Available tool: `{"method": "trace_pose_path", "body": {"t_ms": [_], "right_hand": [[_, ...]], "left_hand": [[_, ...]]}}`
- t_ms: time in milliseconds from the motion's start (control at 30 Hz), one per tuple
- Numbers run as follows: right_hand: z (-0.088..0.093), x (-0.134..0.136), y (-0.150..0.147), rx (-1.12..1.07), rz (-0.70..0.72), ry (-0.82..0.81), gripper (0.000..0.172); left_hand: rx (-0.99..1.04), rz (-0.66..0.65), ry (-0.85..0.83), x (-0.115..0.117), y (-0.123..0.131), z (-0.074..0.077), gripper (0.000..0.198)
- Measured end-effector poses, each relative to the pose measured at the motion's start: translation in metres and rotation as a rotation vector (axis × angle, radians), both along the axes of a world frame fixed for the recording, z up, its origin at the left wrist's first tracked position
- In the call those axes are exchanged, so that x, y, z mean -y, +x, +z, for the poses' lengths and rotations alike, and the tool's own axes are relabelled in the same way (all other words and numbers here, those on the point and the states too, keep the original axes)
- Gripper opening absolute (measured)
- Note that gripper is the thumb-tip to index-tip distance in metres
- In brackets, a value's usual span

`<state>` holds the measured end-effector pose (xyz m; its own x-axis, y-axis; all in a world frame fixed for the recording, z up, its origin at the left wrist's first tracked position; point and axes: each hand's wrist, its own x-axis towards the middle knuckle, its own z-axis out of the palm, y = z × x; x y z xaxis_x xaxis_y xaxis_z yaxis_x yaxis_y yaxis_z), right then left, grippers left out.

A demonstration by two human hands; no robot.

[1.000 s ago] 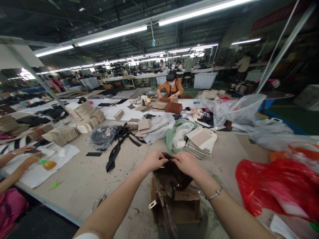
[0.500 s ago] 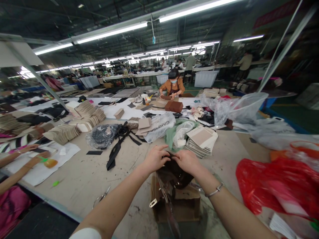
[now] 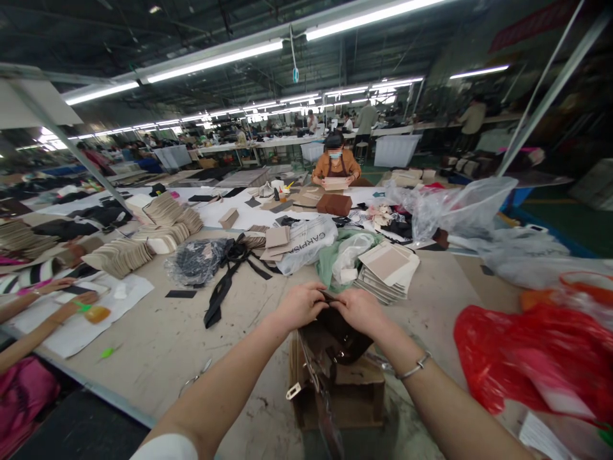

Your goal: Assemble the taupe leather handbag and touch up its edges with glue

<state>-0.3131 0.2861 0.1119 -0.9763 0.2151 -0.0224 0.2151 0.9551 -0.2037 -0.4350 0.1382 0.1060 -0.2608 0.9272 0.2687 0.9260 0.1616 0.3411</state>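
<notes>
A dark brown handbag [image 3: 345, 335] with metal fittings lies over a cardboard box [image 3: 359, 402] on the table in front of me. At the bag's far edge, my left hand [image 3: 302, 305] pinches the brown material between thumb and fingers. Close beside it, my right hand [image 3: 358, 309] grips the same edge, its fingertips almost meeting the left ones. A strap with a gold-coloured metal clasp [image 3: 294, 391] hangs down the bag's left side. Much of the bag's inside is dark, and the pinched edge is partly hidden by my fingers.
Scissors [image 3: 195, 377] lie by my left forearm. Black straps [image 3: 223, 287], a stack of beige panels [image 3: 385, 268] and plastic bags [image 3: 309, 243] lie beyond. A red plastic bag [image 3: 527, 351] is at right. A co-worker's hands [image 3: 79, 303] work at left; another person [image 3: 336, 166] sits opposite.
My hands keep their hold on the bag's edge, with barely any shift. The person opposite has raised a light panel in both hands.
</notes>
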Motion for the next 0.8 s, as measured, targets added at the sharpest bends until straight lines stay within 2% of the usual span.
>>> {"method": "trace_pose_path", "body": {"t_ms": [100, 200, 300, 467, 800], "right_hand": [[-0.002, -0.002, 0.000, -0.011, -0.001, -0.002, 0.033], [-0.003, -0.002, 0.000, -0.027, 0.004, -0.004, 0.034], [-0.004, -0.001, -0.001, -0.030, -0.004, 0.002, 0.033], [-0.004, 0.000, 0.000, -0.020, 0.024, -0.003, 0.033], [-0.004, 0.001, 0.001, -0.029, 0.034, 0.005, 0.031]], "left_hand": [[0.061, 0.056, 0.048, 0.001, 0.000, -0.003, 0.018], [0.082, 0.195, 0.084, 0.002, 0.001, -0.004, 0.023], [0.040, 0.304, -0.034, 0.001, 0.004, 0.000, 0.017], [-0.012, 0.323, -0.213, -0.003, 0.012, 0.008, 0.015], [0.065, 0.431, -0.201, -0.015, 0.013, 0.007, 0.013]]}}
